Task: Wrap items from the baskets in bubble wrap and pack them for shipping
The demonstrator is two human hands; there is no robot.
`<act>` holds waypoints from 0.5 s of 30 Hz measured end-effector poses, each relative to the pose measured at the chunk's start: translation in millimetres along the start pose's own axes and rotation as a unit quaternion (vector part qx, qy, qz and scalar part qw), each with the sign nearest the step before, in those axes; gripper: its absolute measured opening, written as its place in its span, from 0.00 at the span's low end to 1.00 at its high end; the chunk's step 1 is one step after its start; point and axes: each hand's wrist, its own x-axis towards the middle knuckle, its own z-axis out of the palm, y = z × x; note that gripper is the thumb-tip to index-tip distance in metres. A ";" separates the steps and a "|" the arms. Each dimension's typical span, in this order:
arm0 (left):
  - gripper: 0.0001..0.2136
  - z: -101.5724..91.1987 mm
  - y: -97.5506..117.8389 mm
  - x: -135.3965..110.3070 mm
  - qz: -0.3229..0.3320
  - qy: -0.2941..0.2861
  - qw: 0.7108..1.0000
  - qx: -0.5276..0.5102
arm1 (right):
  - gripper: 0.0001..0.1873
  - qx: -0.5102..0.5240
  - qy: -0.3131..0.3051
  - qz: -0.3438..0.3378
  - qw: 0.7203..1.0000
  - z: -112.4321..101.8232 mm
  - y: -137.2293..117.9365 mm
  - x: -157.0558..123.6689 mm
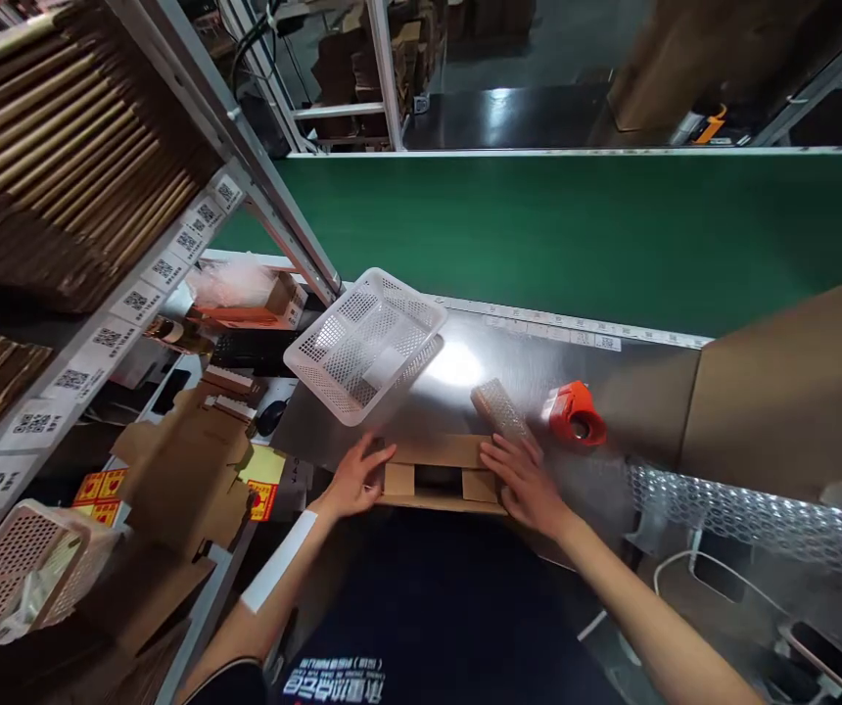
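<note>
A small cardboard box [440, 450] lies at the table's near edge, close to my body. Its end flaps are folded in, and a dark gap shows between them. My left hand [356, 478] grips the box's left end, thumb and fingers bent around the corner. At the right end my right hand [528, 482] holds the box, its fingers laid over the side. Just beyond the right fingers lies a slim bubble-wrapped item [500, 406]. An orange-red roll of tape [575, 413] rests farther right. Behind the box, to the left, sits a white perforated basket [348, 403].
A green conveyor belt [575, 235] runs behind the metal table [633, 392]. Large cardboard [795, 382] and bubble wrap [766, 519] bound the right side. Flattened cartons [75, 147] fill the left rack. An opened carton [186, 470] and a pink basket [28, 548] stand lower left.
</note>
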 end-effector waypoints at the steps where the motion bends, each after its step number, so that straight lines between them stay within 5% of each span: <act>1: 0.35 -6.5 0.2 -2.2 -0.006 -0.049 0.999 0.000 | 0.32 -0.005 -0.047 -0.009 0.999 -7.6 -1.2 -4.0; 4: 0.45 -7.2 2.9 -4.4 -0.031 -0.069 0.996 -0.044 | 0.41 0.002 -0.057 0.000 0.998 -12.2 -10.2 -8.0; 7: 0.26 12.2 8.3 0.3 -0.078 0.057 0.991 -0.094 | 0.18 0.036 0.051 0.060 0.996 8.3 -20.0 0.3; 9: 0.19 25.4 12.5 4.7 -0.100 0.128 0.981 -0.109 | 0.11 0.073 0.110 0.103 0.986 22.0 -20.0 8.0; 12: 0.18 34.9 17.3 9.4 -0.118 0.163 0.970 -0.137 | 0.20 0.123 0.188 0.196 0.954 18.9 -0.7 16.8; 15: 0.20 35.0 18.8 11.2 -0.144 0.170 0.959 -0.175 | 0.30 0.059 0.290 0.350 0.889 -12.8 36.9 21.3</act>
